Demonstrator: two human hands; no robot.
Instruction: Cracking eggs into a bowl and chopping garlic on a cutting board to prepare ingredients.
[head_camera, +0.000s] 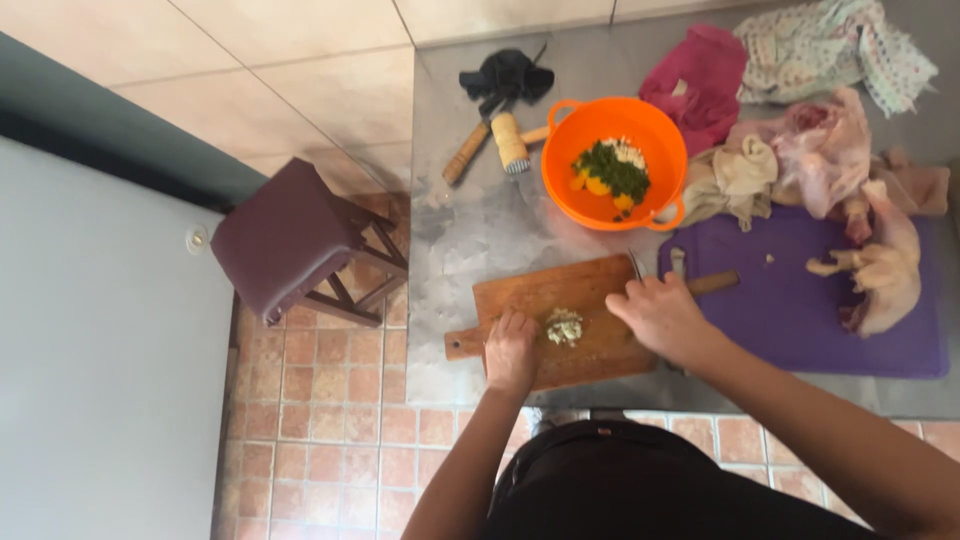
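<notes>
Fingers of the left hand (511, 350) curl on the wooden board (520, 295); right hand (660, 312) grips a knife (712, 283).
Mid-chop at frame centre: pale pile (564, 327), probably garlic, wants gathering before further cuts.

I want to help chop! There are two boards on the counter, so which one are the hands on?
The brown wooden board nearest the person: both the left hand and right hand rest on it. The purple board farther right holds raw chicken.

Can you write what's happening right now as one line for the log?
left hand: resting on wooden cutting board | right hand: gripping knife | chopped pale pile: between hands | orange bowl: behind board
</notes>
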